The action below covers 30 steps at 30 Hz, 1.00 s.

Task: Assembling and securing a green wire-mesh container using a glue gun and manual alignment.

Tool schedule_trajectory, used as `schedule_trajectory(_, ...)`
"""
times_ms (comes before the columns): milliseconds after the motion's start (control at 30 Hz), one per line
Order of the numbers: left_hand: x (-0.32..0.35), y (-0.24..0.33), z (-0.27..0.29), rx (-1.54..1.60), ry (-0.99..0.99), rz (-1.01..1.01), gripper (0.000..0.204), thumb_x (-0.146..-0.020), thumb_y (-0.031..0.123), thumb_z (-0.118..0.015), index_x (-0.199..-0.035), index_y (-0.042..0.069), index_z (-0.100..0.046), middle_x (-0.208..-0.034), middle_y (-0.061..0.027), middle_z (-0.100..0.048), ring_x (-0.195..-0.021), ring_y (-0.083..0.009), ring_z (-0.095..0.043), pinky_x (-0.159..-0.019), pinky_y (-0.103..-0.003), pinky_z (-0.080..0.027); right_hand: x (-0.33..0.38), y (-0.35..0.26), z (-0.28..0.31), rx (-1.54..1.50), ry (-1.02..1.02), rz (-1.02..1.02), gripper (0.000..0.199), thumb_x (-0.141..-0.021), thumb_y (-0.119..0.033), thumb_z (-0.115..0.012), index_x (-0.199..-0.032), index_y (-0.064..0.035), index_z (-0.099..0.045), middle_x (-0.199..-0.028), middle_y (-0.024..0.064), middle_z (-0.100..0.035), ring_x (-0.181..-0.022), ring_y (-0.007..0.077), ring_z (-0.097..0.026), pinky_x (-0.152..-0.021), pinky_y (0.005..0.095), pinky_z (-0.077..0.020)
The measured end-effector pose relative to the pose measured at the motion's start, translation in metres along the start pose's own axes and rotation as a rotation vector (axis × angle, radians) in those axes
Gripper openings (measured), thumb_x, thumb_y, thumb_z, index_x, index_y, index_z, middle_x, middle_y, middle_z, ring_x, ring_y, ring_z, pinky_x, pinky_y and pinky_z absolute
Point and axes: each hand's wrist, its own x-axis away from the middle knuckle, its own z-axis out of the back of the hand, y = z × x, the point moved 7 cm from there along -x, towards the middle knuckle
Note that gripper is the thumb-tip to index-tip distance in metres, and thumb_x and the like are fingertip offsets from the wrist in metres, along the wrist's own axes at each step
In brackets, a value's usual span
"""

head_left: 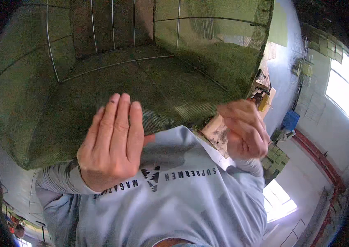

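Note:
A large enclosure of green mesh netting (100, 90) stretched on thin metal wires spreads in front of me, its near edge close to my chest. My left hand (114, 140) is held over the near part of the netting, palm down. Its fingers are stretched out, and the thumb points to the right. Whether it presses on the mesh cannot be told. At the near right edge of the netting is my right hand (246, 129), with bent fingers smeared by motion. Its fingertips are by the mesh edge, and I cannot make out anything between them.
Beyond the right edge of the netting is a work surface (215, 129) with cluttered small items. Farther right are a blue container (291, 120), stacked greenish blocks (276, 159), a red pipe or beam (316, 150) along the pale wall, and bright windows (344, 88).

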Motion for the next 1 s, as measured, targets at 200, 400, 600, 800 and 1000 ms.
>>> schedule_trajectory(200,-0.004,0.005,-0.005,0.033,-0.089,-0.048,0.043,-0.090,0.025,-0.054,-0.114,-0.011,-0.055,-0.110,-0.0232,-0.060,-0.105,-0.0335,-0.059,-0.088,-0.040,-0.050,0.005,-0.012,-0.022,0.347,0.074,0.053,0.031,-0.072,-0.010,-0.070,-0.097,0.0059,-0.061,-0.093,0.0170,-0.064,-0.086,0.0294,-0.064,-0.071,0.0363,-0.0524)
schedule_trajectory(400,-0.012,0.025,-0.006,0.107,-0.121,-0.147,0.035,-0.081,0.014,-0.057,-0.109,-0.006,-0.059,-0.107,-0.0202,-0.062,-0.102,-0.0303,-0.061,-0.085,-0.035,-0.051,-0.009,-0.008,-0.043,0.168,-0.135,0.086,0.036,-0.067,-0.012,-0.066,-0.097,0.0052,-0.060,-0.095,0.0169,-0.063,-0.087,0.0274,-0.064,-0.072,0.0364,-0.0521)
schedule_trajectory(600,-0.015,0.030,-0.016,0.273,-0.235,-0.085,0.035,-0.078,0.017,-0.056,-0.103,-0.006,-0.058,-0.105,-0.0188,-0.062,-0.099,-0.0284,-0.061,-0.084,-0.035,-0.051,-0.013,-0.002,-0.043,0.070,-0.247,0.040,0.037,-0.068,-0.014,-0.067,-0.099,0.0057,-0.059,-0.099,0.0175,-0.064,-0.088,0.0293,-0.064,-0.074,0.0382,-0.0523)
schedule_trajectory(800,0.004,0.017,0.011,0.109,0.022,-0.058,0.040,-0.086,0.028,-0.056,-0.108,-0.006,-0.058,-0.113,-0.0187,-0.060,-0.107,-0.0302,-0.059,-0.091,-0.042,-0.046,-0.008,-0.009,-0.036,0.209,-0.074,0.150,0.041,-0.071,-0.016,-0.071,-0.102,0.0071,-0.059,-0.101,0.0193,-0.064,-0.095,0.0312,-0.064,-0.083,0.0417,-0.0511)
schedule_trajectory(1000,0.053,-0.031,0.030,-0.075,0.151,0.037,0.037,-0.087,0.031,-0.061,-0.100,-0.003,-0.064,-0.092,-0.0136,-0.067,-0.091,-0.0255,-0.066,-0.080,-0.038,-0.053,-0.004,-0.009,-0.039,0.298,0.040,0.205,0.031,-0.074,-0.016,-0.071,-0.098,0.0018,-0.063,-0.094,0.0168,-0.066,-0.091,0.0292,-0.066,-0.077,0.0390,-0.0540)
